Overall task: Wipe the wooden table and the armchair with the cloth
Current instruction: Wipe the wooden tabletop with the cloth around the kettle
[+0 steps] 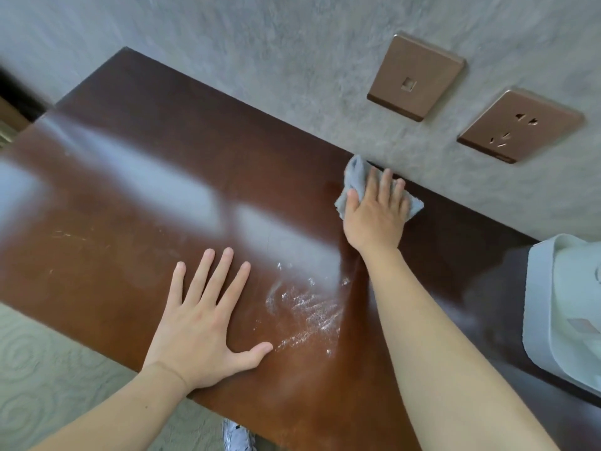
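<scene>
A dark reddish-brown wooden table (156,196) fills most of the head view, its top glossy with window glare. My right hand (377,213) presses flat on a crumpled grey-blue cloth (356,175) at the table's far edge, against the wall. My left hand (201,323) rests palm down with fingers spread near the front edge, holding nothing. Wet streaks (305,310) glisten on the wood between my two arms. No armchair is in view.
A grey textured wall (260,60) carries two copper-coloured socket plates (416,76) (520,125) above the cloth. A white object (566,307) stands on the table at the right. Pale patterned carpet (48,369) lies below the front edge, with a shoe (237,437) showing.
</scene>
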### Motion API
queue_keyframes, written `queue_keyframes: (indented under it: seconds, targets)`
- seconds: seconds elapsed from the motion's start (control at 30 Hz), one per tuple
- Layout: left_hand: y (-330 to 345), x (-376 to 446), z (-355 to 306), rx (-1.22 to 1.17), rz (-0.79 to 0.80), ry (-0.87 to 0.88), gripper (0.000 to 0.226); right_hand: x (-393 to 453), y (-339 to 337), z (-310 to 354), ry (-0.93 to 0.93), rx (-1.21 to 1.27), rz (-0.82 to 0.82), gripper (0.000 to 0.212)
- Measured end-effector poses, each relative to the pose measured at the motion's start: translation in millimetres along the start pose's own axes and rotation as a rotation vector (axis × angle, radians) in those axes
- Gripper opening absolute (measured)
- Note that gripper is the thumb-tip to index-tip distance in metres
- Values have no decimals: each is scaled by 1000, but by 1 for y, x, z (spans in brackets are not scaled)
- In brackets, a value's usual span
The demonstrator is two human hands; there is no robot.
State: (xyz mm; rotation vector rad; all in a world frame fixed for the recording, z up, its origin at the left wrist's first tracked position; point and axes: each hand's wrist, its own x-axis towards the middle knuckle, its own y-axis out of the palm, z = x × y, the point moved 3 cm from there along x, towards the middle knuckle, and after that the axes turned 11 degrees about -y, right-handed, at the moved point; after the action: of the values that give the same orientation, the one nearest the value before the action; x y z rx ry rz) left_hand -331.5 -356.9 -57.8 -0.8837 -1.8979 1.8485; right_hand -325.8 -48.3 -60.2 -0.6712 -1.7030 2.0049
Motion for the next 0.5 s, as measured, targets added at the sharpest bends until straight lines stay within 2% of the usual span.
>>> queue_keyframes:
  seconds: [0.13,0.27,0.33,0.5]
  targets:
    - [0,-1,0,18,13,-10,115,-6,4,42,-248,2,24,62]
    - [-2,-2,0,19,17,-20,115,-26,1,20,-406,6,58,61]
    - [-3,-2,0,23,24,-22,116,-31,-3,-12,-321,-4,19,61]
    - [-2,-1,0,22,28,-18,115,-56,-13,-99,69,-6,-79,63]
